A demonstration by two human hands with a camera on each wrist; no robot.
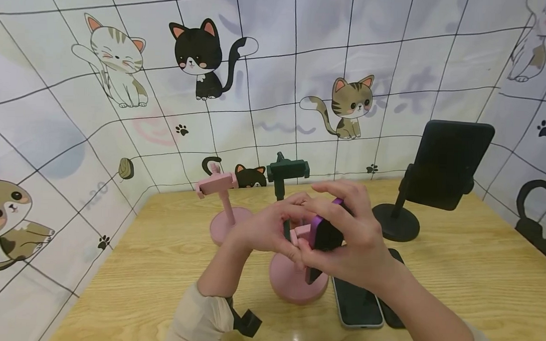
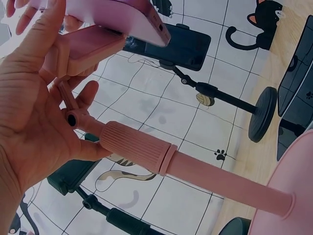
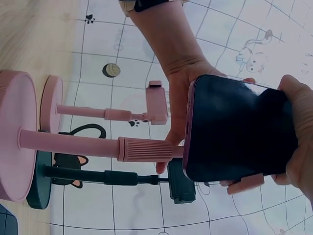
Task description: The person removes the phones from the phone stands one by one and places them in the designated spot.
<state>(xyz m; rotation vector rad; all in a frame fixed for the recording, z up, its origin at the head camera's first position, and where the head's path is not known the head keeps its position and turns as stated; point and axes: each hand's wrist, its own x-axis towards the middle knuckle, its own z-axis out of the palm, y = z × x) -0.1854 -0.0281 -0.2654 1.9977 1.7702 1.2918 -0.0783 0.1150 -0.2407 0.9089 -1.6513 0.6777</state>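
Observation:
A purple phone (image 3: 239, 129) with a dark screen is gripped along its edge by my right hand (image 1: 358, 236), thumb on one side and fingers on the other. It lies tilted against the clamp (image 2: 88, 51) of a pink phone stand (image 2: 220, 186). My left hand (image 1: 264, 228) is wrapped round that clamp from the other side, its thumb reaching up by the phone. The stand's round base (image 1: 296, 286) rests on the table, and its ribbed collar shows below the left palm in the left wrist view.
Behind the hands stand another pink phone stand (image 1: 226, 204) and a dark green one (image 1: 291, 169). A black stand (image 1: 397, 220) bearing a dark phone (image 1: 451, 164) is at the right. Two phones, one grey-edged (image 1: 358, 306), lie on the wooden table (image 1: 161, 267). A cat-print cloth (image 1: 276, 65) hangs behind.

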